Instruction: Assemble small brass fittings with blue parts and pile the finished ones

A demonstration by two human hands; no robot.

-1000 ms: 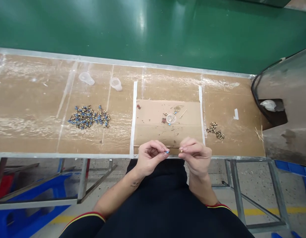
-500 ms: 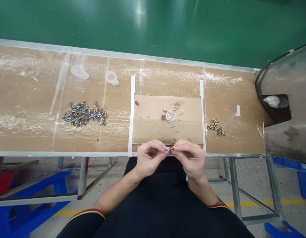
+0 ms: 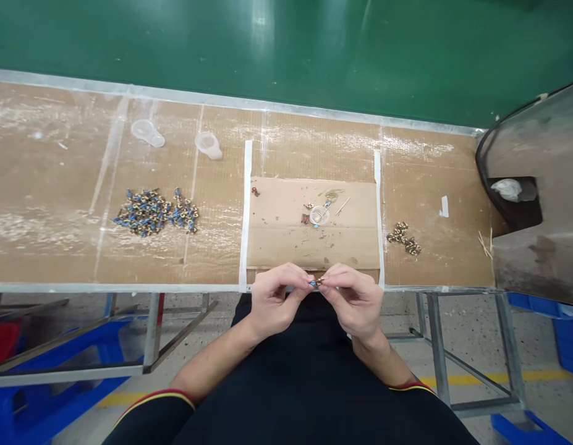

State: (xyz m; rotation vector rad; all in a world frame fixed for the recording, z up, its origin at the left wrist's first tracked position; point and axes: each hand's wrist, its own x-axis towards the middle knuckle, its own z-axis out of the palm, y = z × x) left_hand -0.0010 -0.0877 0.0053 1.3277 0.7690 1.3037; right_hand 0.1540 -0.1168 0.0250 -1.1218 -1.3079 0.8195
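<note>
At the table's front edge, my left hand (image 3: 277, 298) and my right hand (image 3: 353, 301) meet fingertip to fingertip. Between them is a small brass-coloured metal piece with a blue part (image 3: 316, 282); its exact kind is too small to tell. My left thumb and forefinger pinch the blue end, and my right fingers close on the brass end. Beyond the hands lies a cardboard sheet (image 3: 281, 241) with a small clear cup (image 3: 319, 215) holding a thin stick. Dark red bits (image 3: 305, 219) and a few brass pieces (image 3: 309, 205) lie beside the cup.
On the left is a large pile of blue and brass pieces (image 3: 144, 212). A smaller brass pile (image 3: 404, 238) lies to the right. Two clear plastic scoops (image 3: 148, 132) rest at the back left. Thin sticks (image 3: 485, 243) lie near a metal housing (image 3: 536, 247) at right.
Both hands stay at the front edge, still pinching the small piece. My left hand has shifted slightly left, and a little more of the piece shows between the fingertips.
</note>
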